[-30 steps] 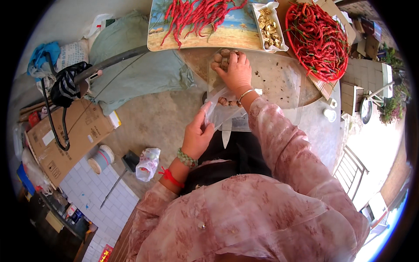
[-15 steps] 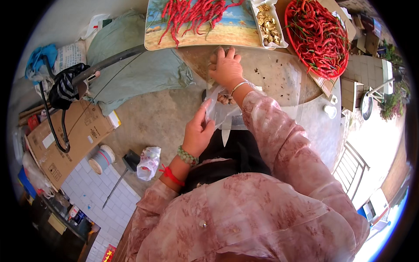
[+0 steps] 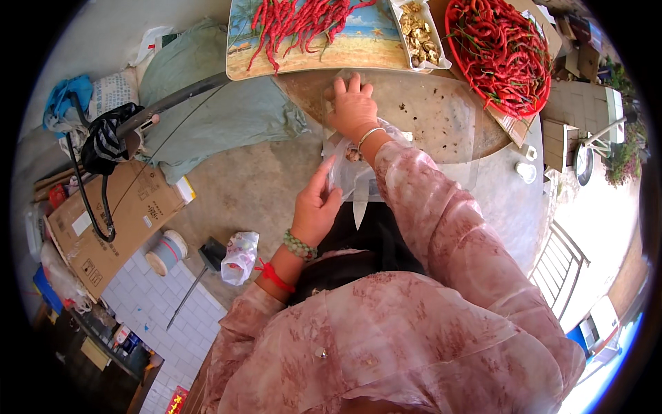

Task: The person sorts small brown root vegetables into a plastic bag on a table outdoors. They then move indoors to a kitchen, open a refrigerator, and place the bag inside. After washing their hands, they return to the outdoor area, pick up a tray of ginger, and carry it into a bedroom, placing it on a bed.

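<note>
My left hand point(image 3: 314, 207) grips a clear plastic bag point(image 3: 341, 172) by its side. A few walnuts point(image 3: 354, 156) show inside, partly covered by my right forearm. My right hand point(image 3: 353, 107) is stretched toward the far side of the clear plastic sheet point(image 3: 445, 124), fingers curled down over something I cannot make out beneath them. A knife blade point(image 3: 360, 210) pokes out toward me below the bag. Dark specks of debris are scattered on the sheet.
Red chillies point(image 3: 296, 24) lie on a picture board point(image 3: 245, 58), beside a white box of walnut pieces point(image 3: 420, 38) and a red basket of chillies point(image 3: 502, 58). Small white containers point(image 3: 525, 172) sit right. A cardboard sheet point(image 3: 117, 228) and a dustpan point(image 3: 210, 254) are at left.
My right hand has shifted slightly left and forward, now covering the walnuts that showed at the far side a second ago. My left hand still holds the bag.
</note>
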Tool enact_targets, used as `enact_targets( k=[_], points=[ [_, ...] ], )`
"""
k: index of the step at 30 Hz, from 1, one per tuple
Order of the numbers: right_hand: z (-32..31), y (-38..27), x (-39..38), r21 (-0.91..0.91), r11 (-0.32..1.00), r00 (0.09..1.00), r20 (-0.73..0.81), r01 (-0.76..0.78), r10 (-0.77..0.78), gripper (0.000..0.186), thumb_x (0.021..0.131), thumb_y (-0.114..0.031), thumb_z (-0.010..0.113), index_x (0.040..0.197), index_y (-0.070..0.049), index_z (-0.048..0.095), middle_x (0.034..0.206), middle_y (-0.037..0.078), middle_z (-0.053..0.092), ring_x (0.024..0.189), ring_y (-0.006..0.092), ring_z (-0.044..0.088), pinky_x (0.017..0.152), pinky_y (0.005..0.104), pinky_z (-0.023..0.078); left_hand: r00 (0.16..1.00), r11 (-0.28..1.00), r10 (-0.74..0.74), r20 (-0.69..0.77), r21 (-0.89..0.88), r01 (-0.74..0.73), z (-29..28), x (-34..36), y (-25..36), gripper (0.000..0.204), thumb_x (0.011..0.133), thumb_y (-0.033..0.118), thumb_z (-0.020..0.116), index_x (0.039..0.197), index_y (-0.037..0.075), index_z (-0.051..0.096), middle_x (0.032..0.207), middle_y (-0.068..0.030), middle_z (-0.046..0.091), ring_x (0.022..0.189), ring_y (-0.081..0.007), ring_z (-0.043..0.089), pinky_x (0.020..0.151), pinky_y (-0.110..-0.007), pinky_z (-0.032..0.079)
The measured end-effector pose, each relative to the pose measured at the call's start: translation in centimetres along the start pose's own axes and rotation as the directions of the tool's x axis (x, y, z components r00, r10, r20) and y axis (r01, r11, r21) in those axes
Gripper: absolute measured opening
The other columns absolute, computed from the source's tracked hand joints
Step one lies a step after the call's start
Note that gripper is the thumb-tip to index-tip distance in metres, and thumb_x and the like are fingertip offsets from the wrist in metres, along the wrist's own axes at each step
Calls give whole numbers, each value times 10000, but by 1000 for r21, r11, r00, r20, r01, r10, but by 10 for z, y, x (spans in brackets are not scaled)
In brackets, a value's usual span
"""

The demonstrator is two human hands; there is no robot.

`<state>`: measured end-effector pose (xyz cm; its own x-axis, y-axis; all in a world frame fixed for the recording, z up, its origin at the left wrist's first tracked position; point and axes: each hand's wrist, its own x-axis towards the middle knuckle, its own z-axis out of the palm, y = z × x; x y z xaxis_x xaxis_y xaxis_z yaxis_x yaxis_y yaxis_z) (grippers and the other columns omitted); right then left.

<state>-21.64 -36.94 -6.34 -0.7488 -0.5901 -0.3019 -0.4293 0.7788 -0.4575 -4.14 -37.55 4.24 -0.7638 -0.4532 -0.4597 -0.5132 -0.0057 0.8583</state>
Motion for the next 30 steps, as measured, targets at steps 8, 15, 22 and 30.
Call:
enact_targets(
  k=[8, 15, 22, 30],
  points=[
    [2, 7, 3, 56, 998, 1000, -17, 20, -19, 387, 732, -232, 601, 1087, -212, 447, 1256, 161, 345, 1015, 381, 466, 736, 430, 494, 1000, 1000, -19, 1, 22, 19, -2, -1, 1, 509, 776, 3, 526, 1267, 86, 421, 646, 24, 398, 582, -57, 396, 549, -205, 380],
    [6, 17, 3, 36, 973, 973, -41, 229, -228, 245, 765, -157, 556, 1000, -211, 511, 1195, 133, 386, 1041, 338, 471, 716, 391, 507, 999, 999, -32, 0, 23, 32, -4, 1, -3, 498, 786, 9, 521, 1268, 82, 417, 644, 19, 424, 578, -59, 402, 546, -210, 386],
    [8, 29, 16, 105, 950, 954, 33, 295, -299, 255, 757, -113, 560, 998, -196, 549, 1151, 98, 439, 1004, 331, 496, 780, 374, 478, 1000, 1000, -21, -15, 15, 21, -6, 6, -6, 280, 795, 34, 542, 1074, 26, 530, 656, 16, 460, 588, -55, 422, 546, -216, 395],
    [-29, 62, 16, 635, 696, 941, -191, 336, -280, 366, 719, -111, 673, 1064, -113, 550, 1010, 48, 522, 844, 181, 563, 610, 250, 505, 985, 984, 166, -56, -61, -169, -9, 14, -2, 79, 821, 30, 545, 897, 20, 563, 862, -5, 546, 746, -56, 473, 684, -201, 388]
  ],
)
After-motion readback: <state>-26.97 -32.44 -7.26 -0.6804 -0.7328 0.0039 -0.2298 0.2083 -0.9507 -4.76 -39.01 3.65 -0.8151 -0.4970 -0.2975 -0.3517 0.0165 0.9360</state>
